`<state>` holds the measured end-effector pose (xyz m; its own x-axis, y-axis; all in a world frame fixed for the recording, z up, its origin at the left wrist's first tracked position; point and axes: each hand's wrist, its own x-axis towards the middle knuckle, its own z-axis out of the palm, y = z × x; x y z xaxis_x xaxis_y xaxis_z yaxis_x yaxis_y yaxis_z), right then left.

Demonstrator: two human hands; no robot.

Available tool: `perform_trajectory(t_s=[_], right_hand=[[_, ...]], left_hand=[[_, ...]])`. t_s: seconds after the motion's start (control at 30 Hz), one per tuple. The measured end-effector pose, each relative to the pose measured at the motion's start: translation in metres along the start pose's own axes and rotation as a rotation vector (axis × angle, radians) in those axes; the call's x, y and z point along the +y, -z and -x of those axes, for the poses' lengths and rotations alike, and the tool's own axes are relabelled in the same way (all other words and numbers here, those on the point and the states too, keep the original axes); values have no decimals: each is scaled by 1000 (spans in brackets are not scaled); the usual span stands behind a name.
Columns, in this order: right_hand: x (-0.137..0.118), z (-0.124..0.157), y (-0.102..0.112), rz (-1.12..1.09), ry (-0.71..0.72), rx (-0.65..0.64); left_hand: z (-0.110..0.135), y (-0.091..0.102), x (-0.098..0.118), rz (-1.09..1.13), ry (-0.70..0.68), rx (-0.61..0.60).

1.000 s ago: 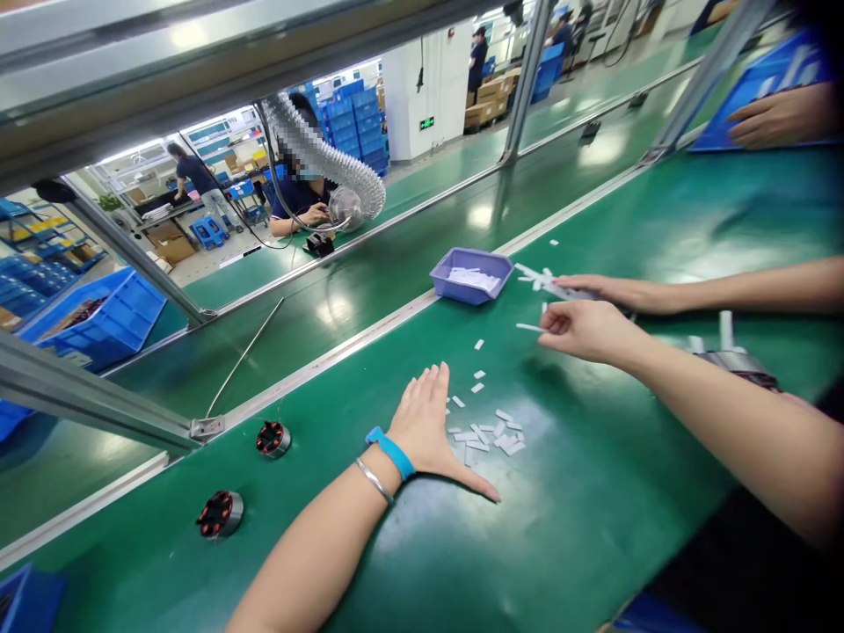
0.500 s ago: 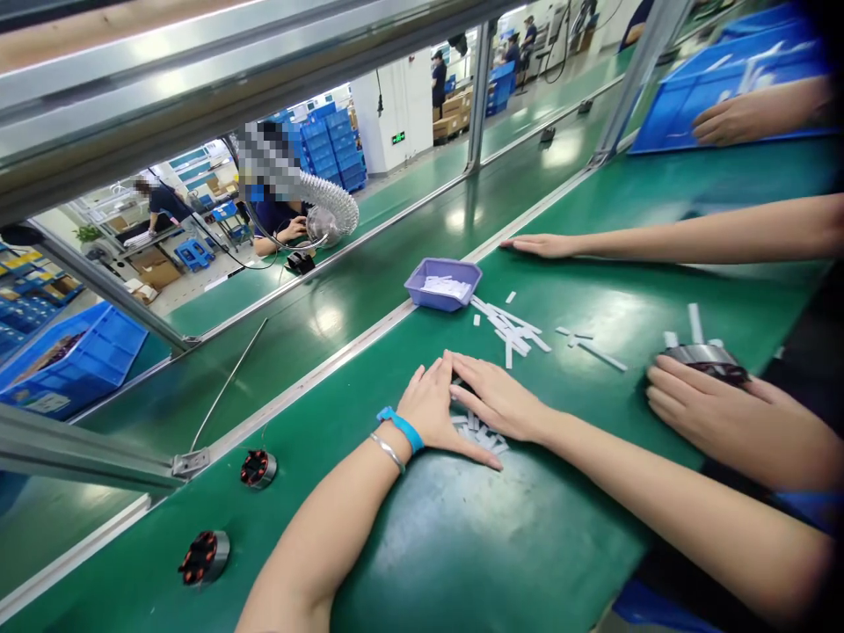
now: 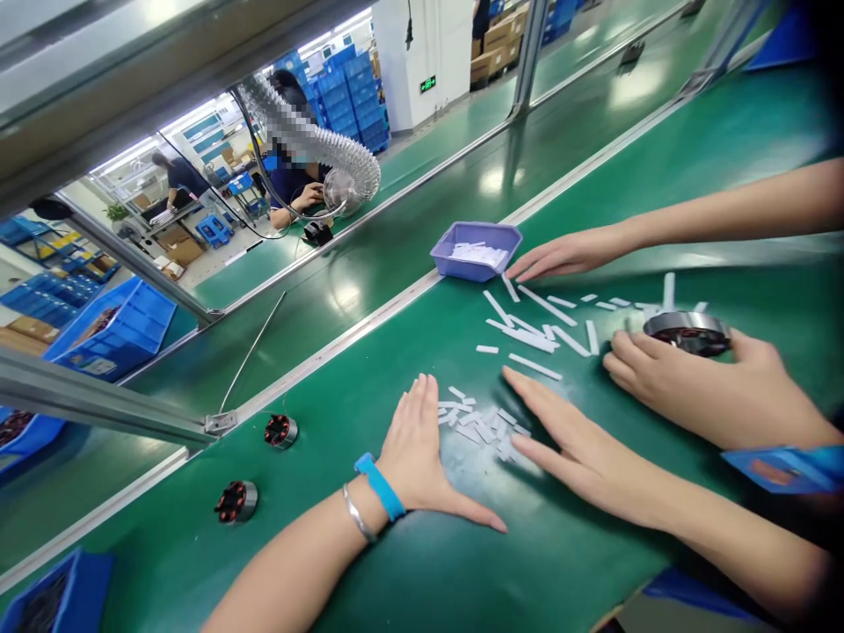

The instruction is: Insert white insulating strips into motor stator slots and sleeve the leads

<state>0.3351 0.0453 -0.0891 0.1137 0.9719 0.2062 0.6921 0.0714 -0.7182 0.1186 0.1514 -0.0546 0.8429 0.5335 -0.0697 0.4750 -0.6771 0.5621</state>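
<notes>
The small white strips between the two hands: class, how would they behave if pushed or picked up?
The small white strips look thin and flat, so probably very light and unlikely to roll. On the shiny green belt they would likely slide easily between the left hand and right hand, yet lying flush they may be fiddly to pinch up.

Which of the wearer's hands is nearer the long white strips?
Right. The right hand lies flat just below the long white strips; the left hand rests farther off, lower-left.

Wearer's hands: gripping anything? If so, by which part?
Nothing held. Left hand and right hand lie open, flat on the belt, either side of the small white strips.
</notes>
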Motion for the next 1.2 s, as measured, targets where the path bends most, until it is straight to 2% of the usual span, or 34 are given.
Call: perform_trajectory(t_s=[0.07, 0.13, 0.17, 0.23, 0.33, 0.43, 0.6, 0.77, 0.93, 1.0, 1.07, 1.1, 1.2], right_hand=[[-7, -3, -11, -37, 51, -82], [-16, -8, -21, -179, 61, -119], [-19, -10, -24, -270, 45, -103], [-20, -11, -25, -420, -18, 10], [-8, -2, -20, -515, -146, 170], [0, 11, -17, -552, -194, 193], [-10, 11, -11, -534, -147, 196], [-14, 6, 2, -423, -66, 155], [-9, 15, 4, -219, 110, 235], [-9, 17, 1, -156, 163, 279], [-9, 17, 0, -102, 198, 311], [-9, 17, -1, -73, 214, 318], [-6, 15, -2, 25, 277, 320]], left_hand=[[-11, -4, 9, 3, -14, -20], [-21, -11, 18, 18, -36, -6], [-24, -15, 22, 22, -37, 12], [-28, -21, 29, 14, -17, 57], [-30, -27, 35, -45, 10, 108], [-31, -29, 39, -171, -17, 151], [-36, -30, 44, -382, -49, 200], [-42, -37, 34, -517, -125, 219], [-35, -42, 36, -554, -175, 103], [-39, -33, 40, -403, -135, 72], [-56, -15, 46, -127, -7, 123], [-72, -2, 48, 55, 90, 183], [-144, 46, 53, 154, 217, 329]])
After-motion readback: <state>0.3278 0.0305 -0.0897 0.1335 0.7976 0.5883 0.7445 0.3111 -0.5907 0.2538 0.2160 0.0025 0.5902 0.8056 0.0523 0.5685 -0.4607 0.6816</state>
